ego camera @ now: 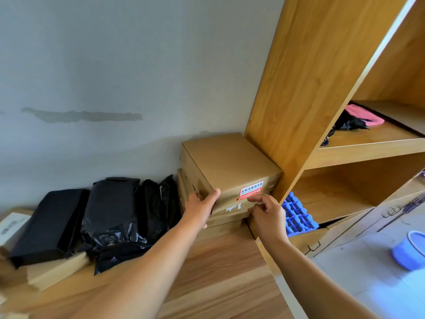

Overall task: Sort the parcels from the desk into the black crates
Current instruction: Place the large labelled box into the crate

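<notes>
A brown cardboard box with a red label tops a stack of cardboard boxes at the back of the wooden desk, against the wall. My left hand grips the top box at its near left corner, thumb on the front face. My right hand hovers at the stack's front right, fingers loosely curled, and whether it touches a box I cannot tell. Left of the stack lie several black plastic mailer parcels. No black crate is in view.
A wooden shelf unit stands tight against the stack's right side, holding pink and black cloth. A blue plastic grid tray sits on its lower shelf. A blue bowl rests at the right. Flat cardboard parcels lie under the mailers.
</notes>
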A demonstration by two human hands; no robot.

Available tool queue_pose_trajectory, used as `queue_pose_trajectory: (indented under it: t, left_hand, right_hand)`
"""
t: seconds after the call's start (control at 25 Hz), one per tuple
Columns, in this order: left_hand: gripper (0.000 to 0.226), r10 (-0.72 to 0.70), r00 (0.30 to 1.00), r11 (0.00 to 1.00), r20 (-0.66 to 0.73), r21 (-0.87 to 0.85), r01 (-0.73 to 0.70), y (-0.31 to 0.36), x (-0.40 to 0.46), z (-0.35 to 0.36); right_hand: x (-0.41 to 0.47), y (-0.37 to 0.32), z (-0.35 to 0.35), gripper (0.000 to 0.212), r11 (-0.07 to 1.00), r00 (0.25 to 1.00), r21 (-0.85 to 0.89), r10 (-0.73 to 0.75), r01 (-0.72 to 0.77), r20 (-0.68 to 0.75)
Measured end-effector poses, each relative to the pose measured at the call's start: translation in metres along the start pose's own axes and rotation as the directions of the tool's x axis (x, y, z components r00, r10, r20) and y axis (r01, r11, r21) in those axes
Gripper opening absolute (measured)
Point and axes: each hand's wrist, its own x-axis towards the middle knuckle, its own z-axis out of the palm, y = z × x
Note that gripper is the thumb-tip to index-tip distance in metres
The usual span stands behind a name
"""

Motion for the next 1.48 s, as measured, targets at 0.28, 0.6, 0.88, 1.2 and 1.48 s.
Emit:
queue_pose_trajectory:
  t: [0.28, 0.6, 0.88, 1.2, 1.48]
  left_hand:
    - [0.087, -0.097, 0.980, 0.961, -0.176, -0.274, 0.046, 0.012, 0.002, 0.007]
    - [0.062, -0.084, 0.985, 0.939, -0.152, -0.342, 0.027, -0.004, -0.010, -0.065]
    - [0.028, -0.049, 0.992, 0.942, -0.116, -0.335, 0.008, -0.007, -0.033, -0.123]
    - [0.038, -0.022, 0.969, 0.925, -0.246, -0.373, -0.073, 0.035, -0.072, -0.197]
    - [0.051, 0.069, 0.960, 0.945, -0.271, -0.292, -0.150, 0.069, -0.111, -0.243]
  right_hand:
    - [0.015, 0.007, -0.002, 0.043, 0.998, 1.000, 0.056, -0.001, 0.000, 0.023]
    - [0.021, -0.013, 0.007, 0.037, 0.991, 0.978, -0.130, -0.055, 0.029, -0.201]
    - [0.025, -0.047, 0.034, 0.034, 0.943, 0.944, 0.101, 0.306, -0.319, 0.122]
    - [0.007, -0.123, 0.056, 0.012, 0.931, 0.976, 0.312, 0.148, -0.192, 0.160]
    - [-0.001, -0.184, 0.059, 0.020, 0.923, 0.959, 0.349, 0.062, -0.161, 0.278]
